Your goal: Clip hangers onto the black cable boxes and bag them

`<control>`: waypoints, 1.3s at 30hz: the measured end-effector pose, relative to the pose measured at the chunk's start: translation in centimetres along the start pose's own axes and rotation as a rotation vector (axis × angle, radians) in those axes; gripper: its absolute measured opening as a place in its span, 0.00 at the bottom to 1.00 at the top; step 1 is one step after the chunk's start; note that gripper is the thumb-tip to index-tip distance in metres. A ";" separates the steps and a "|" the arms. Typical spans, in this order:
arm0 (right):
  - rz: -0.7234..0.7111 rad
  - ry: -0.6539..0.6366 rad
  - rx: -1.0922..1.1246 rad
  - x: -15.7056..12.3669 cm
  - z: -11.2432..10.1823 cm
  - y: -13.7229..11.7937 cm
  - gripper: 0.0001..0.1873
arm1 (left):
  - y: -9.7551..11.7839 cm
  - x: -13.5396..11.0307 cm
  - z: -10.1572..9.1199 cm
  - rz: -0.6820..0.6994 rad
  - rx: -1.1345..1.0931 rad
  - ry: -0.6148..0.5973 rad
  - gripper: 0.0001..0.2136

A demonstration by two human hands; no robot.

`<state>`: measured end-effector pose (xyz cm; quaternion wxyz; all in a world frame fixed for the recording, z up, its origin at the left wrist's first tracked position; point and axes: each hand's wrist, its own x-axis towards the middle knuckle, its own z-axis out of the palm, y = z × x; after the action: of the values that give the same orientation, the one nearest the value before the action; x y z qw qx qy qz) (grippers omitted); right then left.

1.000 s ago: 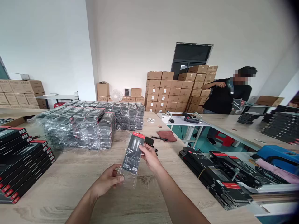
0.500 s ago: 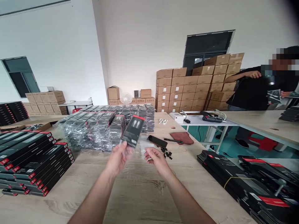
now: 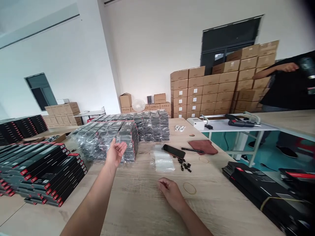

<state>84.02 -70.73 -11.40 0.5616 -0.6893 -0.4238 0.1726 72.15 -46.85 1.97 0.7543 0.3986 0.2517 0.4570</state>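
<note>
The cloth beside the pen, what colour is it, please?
The cloth is reddish brown, clearest in the head view.

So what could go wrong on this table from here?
The left hand is raised right beside the shrink-wrapped stack of black packages, whose tall, slippery edge might topple if bumped. The small black pieces lie loose on the wooden table not far from the right hand, so a careless sweep could scatter them or push some against the clear plastic bag.
</note>
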 end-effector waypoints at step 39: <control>0.386 -0.403 0.500 -5.8 1.9 -5.1 0.26 | -10.6 -9.9 -0.8 -0.691 -0.267 -0.759 0.27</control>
<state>77.32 -73.99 -8.65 0.5751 -0.5503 -0.3327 0.5057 72.17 -58.15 -7.12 0.9431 0.3303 0.0173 0.0337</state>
